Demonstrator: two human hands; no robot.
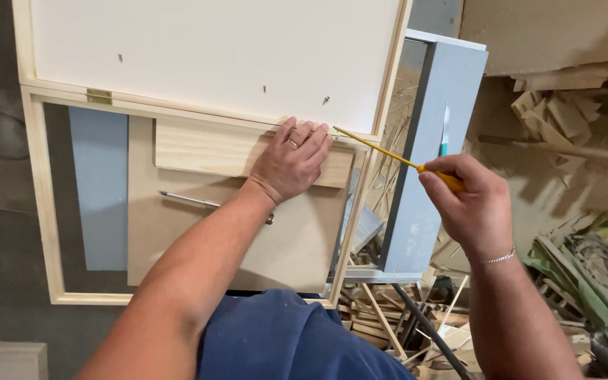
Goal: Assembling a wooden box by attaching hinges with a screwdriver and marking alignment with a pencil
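Observation:
My left hand [291,160] lies flat, fingers together, on a pale wooden block [205,148] inside an open wooden frame [40,204]. The fingertips reach the frame's hinged edge below a white panel [212,49]. My right hand [469,204] grips a thin yellow tool [381,149] by its orange handle. Its tip points at the frame edge just right of my left fingers. A brass hinge [98,96] joins the panel to the frame at the left.
Under the block lies a brown board [177,232] with a metal rod [191,201] on it, beside a grey-blue strip [100,190]. A grey panel [431,148] stands to the right. Wood scraps and offcuts [564,112] cover the floor at right and below.

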